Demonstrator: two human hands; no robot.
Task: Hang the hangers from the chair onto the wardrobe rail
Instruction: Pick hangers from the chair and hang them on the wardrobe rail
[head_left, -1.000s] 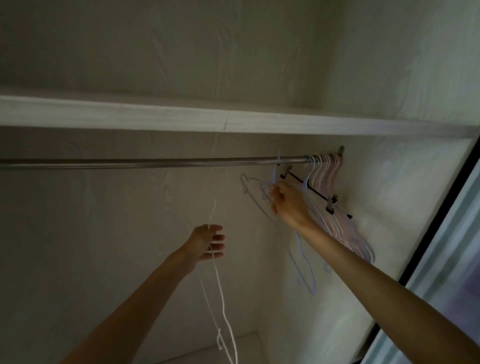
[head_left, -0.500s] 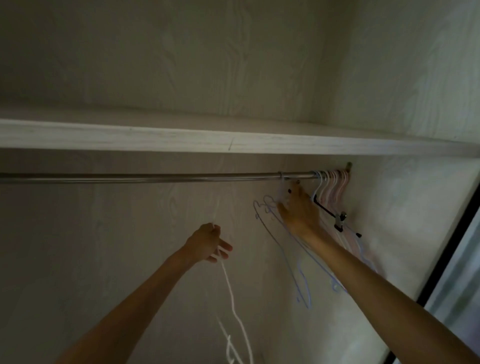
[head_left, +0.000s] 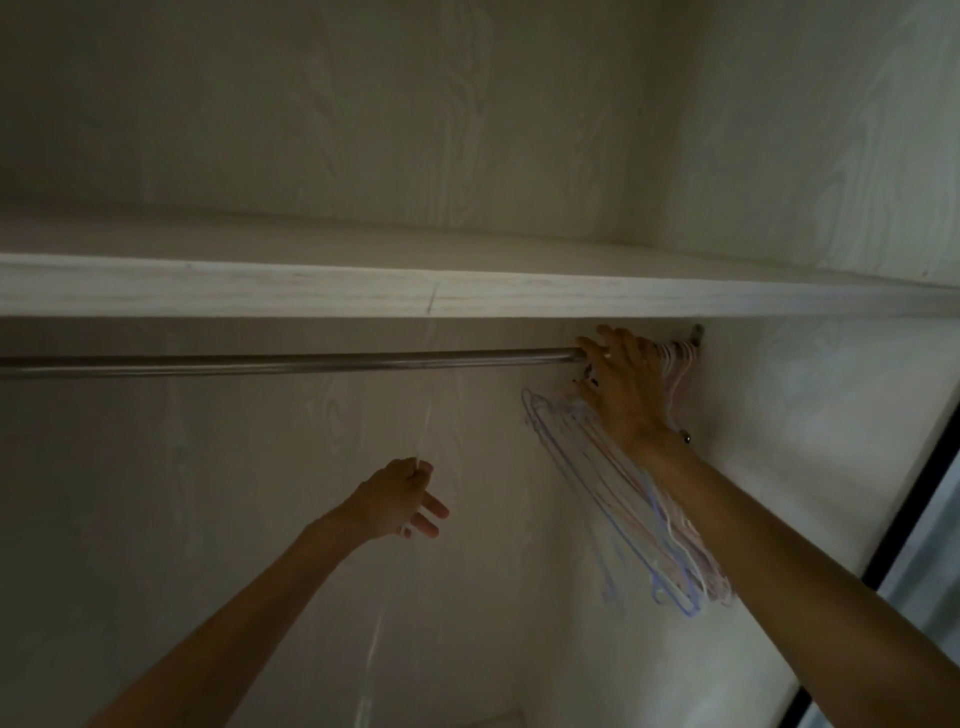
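A bunch of hangers (head_left: 623, 499) hangs at the rail's (head_left: 291, 362) far right end, against the side wall, and the right hand (head_left: 626, 384) rests spread on their hooks. The left hand (head_left: 397, 499) pinches 1 pale hanger (head_left: 423, 431), blurred and not yet hung. The rail is bare leftward, with little room under the shelf (head_left: 467, 299).

The rail (head_left: 291, 362) was silver-grey metal, the hangers (head_left: 613, 499) pale blue, pink and white, the shelf (head_left: 363, 299) whitish with wood grain.
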